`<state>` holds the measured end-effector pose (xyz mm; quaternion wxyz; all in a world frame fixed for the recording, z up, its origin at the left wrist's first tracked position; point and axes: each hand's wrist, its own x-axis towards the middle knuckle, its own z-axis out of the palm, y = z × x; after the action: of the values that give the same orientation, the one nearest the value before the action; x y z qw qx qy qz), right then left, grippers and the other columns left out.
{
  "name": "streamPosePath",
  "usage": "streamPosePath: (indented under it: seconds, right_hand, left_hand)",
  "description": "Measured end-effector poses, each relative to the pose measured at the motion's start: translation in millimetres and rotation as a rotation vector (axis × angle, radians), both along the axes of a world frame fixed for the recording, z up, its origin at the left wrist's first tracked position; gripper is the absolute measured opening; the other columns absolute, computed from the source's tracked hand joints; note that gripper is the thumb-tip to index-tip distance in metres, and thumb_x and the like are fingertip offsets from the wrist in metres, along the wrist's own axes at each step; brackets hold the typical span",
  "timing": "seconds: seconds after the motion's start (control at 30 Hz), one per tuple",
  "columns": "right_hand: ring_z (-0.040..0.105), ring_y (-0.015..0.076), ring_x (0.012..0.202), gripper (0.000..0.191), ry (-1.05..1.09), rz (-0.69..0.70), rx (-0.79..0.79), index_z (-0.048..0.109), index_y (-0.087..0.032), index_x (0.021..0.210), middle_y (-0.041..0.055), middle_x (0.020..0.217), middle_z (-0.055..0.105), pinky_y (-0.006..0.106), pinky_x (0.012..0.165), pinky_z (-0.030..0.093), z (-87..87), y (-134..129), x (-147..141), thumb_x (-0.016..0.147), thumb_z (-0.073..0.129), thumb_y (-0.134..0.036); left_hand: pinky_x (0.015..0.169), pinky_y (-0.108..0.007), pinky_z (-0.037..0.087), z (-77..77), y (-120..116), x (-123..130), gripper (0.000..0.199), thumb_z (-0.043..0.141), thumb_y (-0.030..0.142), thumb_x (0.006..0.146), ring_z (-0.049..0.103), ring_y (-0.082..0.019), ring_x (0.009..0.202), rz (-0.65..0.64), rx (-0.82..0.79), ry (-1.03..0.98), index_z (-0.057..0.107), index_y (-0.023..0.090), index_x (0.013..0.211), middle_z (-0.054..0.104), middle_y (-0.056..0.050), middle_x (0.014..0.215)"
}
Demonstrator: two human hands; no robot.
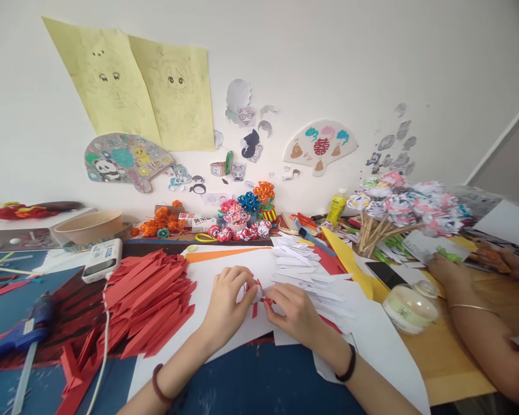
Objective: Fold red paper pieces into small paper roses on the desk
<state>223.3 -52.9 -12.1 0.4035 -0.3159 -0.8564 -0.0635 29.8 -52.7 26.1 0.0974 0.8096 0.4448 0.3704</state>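
Over white paper [225,340] in the middle of the table, my left hand [229,300] pinches a small red and white folded paper piece [256,293]. My right hand [292,314] is closed at the piece's right side, its fingertips on a red strip end. Another bit of red hangs just under the piece. The fingertips partly hide it. Left of my hands lies a large heap of red paper strips [151,300]. Behind and right of them is a pile of white paper strips [305,271].
A blue glue gun [37,323] and a white power bank [102,260] with a cable are at left. At right stand a plastic jar [410,308], a phone [387,275] and paper flowers [402,202]. Another person's arm [480,328] rests beyond the jar.
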Motion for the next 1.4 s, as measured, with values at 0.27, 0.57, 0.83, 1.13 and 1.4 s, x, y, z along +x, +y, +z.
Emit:
streamPosePath:
  seconds: [0.27,0.57,0.83,1.13,1.4]
  right_hand:
    - [0.057,0.0153,0.070,0.017,-0.048,0.026,-0.059,0.057,-0.018,0.085,0.0028,0.076,0.061,0.027,0.064,0.043,-0.8,1.6,-1.6,0.096,0.045,-0.016]
    - [0.052,0.0137,0.063,0.019,0.016,0.049,-0.047,0.056,-0.019,0.077,0.0009,0.068,0.057,0.025,0.061,0.040,1.7,-1.1,-5.4,0.093,0.046,-0.013]
    - [0.055,0.0141,0.064,0.017,0.219,-0.026,-0.130,0.060,-0.020,0.082,0.0005,0.071,0.061,0.027,0.063,0.041,16.9,-3.8,4.9,0.095,0.054,-0.030]
    - [0.059,0.0178,0.080,0.009,0.087,-0.248,-0.320,0.064,-0.023,0.097,0.0000,0.082,0.064,0.029,0.073,0.042,6.2,5.1,9.9,0.092,0.063,-0.030]
    - [0.058,0.0181,0.079,0.007,-0.008,-0.179,-0.362,0.065,-0.023,0.090,-0.0004,0.080,0.064,0.028,0.071,0.040,3.8,6.2,7.4,0.094,0.061,-0.028]
  left_hand:
    - [0.085,-0.037,0.042,-2.7,-4.3,2.9,0.016,0.047,0.024,0.096,0.056,-0.020,0.099,0.015,0.011,0.008,0.056,0.022,0.083,0.061,-0.003,0.107]
    - [0.089,-0.039,0.041,-3.3,-1.1,0.6,0.014,0.047,0.020,0.096,0.052,-0.021,0.106,0.023,0.053,0.041,0.057,0.022,0.087,0.059,-0.004,0.118]
    - [0.090,-0.037,0.042,-0.2,4.9,-7.2,0.014,0.050,0.022,0.095,0.057,-0.020,0.100,-0.056,0.002,-0.019,0.057,0.022,0.084,0.065,-0.003,0.106]
    - [0.090,-0.038,0.042,-1.0,11.5,-16.3,0.014,0.052,0.024,0.094,0.055,-0.022,0.103,-0.063,0.044,-0.028,0.061,0.022,0.084,0.065,-0.004,0.109]
    - [0.091,-0.041,0.040,-2.0,6.7,-11.8,0.016,0.054,0.023,0.091,0.053,-0.023,0.105,-0.019,0.000,-0.064,0.065,0.023,0.078,0.064,-0.003,0.111]
